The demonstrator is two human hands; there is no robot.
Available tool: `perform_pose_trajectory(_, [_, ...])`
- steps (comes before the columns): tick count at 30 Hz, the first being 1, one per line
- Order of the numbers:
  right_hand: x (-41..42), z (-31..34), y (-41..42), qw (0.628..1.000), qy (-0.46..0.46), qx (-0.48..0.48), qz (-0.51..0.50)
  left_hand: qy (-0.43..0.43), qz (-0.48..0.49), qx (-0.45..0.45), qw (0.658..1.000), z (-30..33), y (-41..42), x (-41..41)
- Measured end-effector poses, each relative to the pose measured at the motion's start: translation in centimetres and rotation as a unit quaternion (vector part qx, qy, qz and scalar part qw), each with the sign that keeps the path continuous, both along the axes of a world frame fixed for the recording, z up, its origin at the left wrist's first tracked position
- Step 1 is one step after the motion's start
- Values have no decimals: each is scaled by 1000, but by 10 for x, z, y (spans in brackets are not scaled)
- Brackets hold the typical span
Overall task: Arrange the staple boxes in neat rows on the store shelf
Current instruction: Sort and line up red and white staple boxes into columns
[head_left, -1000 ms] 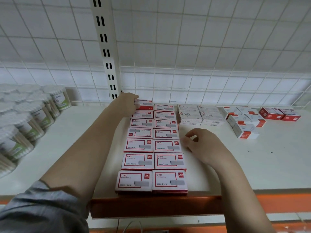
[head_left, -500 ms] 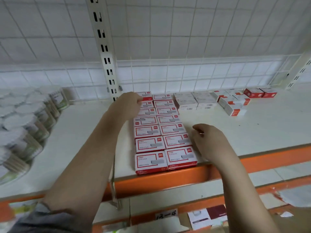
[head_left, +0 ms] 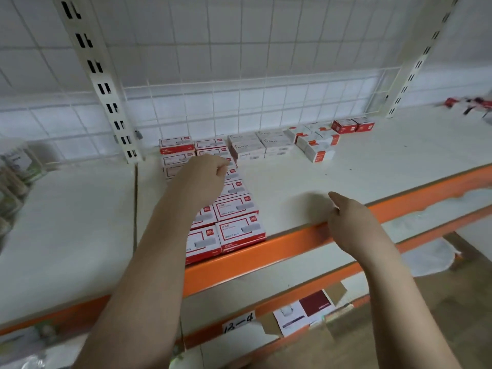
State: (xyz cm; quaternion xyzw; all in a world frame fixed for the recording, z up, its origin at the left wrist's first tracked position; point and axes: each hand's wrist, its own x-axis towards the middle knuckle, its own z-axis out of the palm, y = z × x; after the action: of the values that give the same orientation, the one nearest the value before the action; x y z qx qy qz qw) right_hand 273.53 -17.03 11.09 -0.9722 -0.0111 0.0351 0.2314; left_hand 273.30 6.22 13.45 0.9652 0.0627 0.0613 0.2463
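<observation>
At centre-left of the frame the left hand point(head_left: 205, 179) hovers clenched and empty over two rows of red-and-white staple boxes point(head_left: 241, 230) on the shelf point(head_left: 346, 166). These look small, stiff and dense, best pinched by their long sides. At centre-right, the right hand point(head_left: 351, 225) hangs relaxed, holding nothing.

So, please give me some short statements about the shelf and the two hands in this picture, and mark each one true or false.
1. The red-and-white staple boxes lie in two rows running from the shelf's front edge to the back. True.
2. The right hand holds a box. False: it holds nothing and is near the orange shelf edge.
3. The left hand is above the two rows. True.
4. The small red boxes stand at the front edge. False: they are at the back, by the wire grid.
</observation>
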Motion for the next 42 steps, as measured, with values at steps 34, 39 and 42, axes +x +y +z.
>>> perform_pose_trajectory(34, [178, -26, -540, 988, -17, 18, -154, -32, -141, -41, 989, -23, -549, 255])
perform_pose_trajectory(39, [253, -29, -595, 984, -23, -26, -173, -35, -152, -45, 987, -31, -608, 339])
perform_pose_trajectory(42, [303, -15, -628, 983, -26, -33, -179, -25, -160, -36, 986, -22, -645, 389])
